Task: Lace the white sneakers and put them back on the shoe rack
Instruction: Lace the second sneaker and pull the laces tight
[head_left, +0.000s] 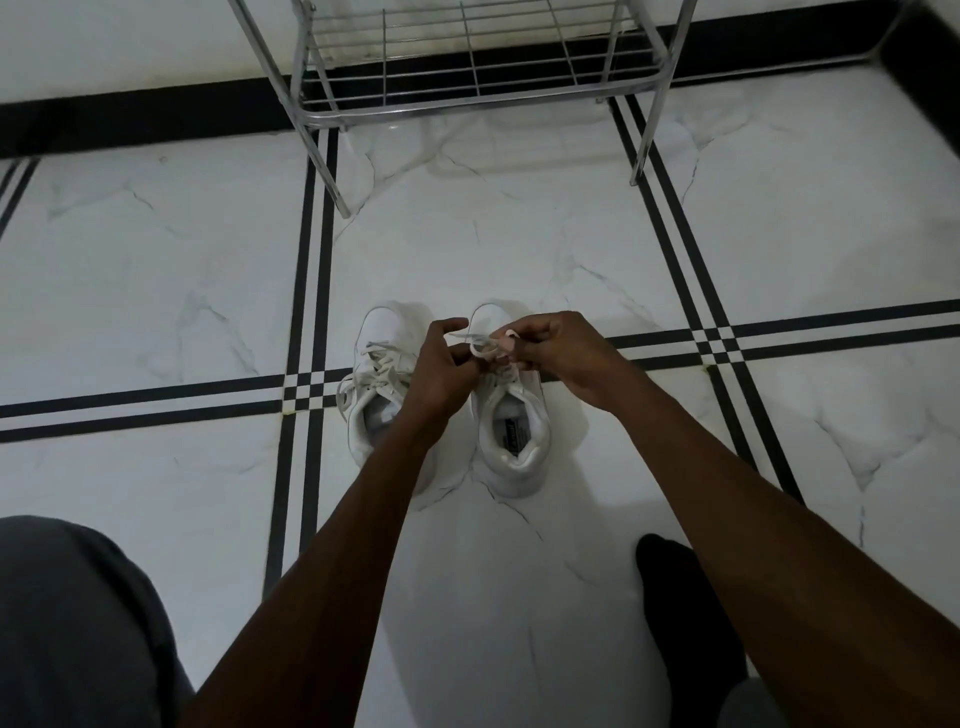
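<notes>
Two white sneakers stand side by side on the floor, toes pointing away from me. The left sneaker (375, 395) is laced, with a loop of lace hanging off its left side. Over the right sneaker (511, 431) both hands meet above the tongue. My left hand (441, 371) pinches one strand of the white lace (480, 345). My right hand (563, 356) grips the other strand, looped over a fingertip. The metal wire shoe rack (467, 67) stands beyond the sneakers, and the tier in view holds nothing.
White marble tiles (156, 291) with black stripe borders cover the floor. A black skirting band (130, 117) runs along the far wall. My grey-clad knee (72, 618) is at bottom left, and a black-socked foot (680, 613) rests at bottom right.
</notes>
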